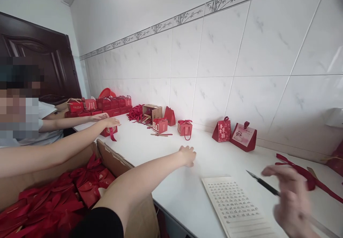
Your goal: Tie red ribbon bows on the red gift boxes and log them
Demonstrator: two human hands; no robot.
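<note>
My right hand (293,198), somewhat blurred at the right edge, is shut on a pen (264,185) whose dark tip points left, above the table. Below it lies a lined notepad (233,202) filled with rows of handwriting down to its lower part. From a black sleeve, my left arm stretches across the white table (171,181). My left hand (187,156) hovers over or rests on the tabletop with its fingers apart and nothing in them. Nearest to it is a small red gift box (184,128) with a ribbon bow and cord handle.
A cardboard carton (115,156) full of red gift boxes (88,191) stands at lower left. Co-workers' hands (109,122) reach around a red box. Two triangular boxes (243,137) stand by the wall, with red ribbon (297,168) at right. Stacked boxes (107,103) are at the back.
</note>
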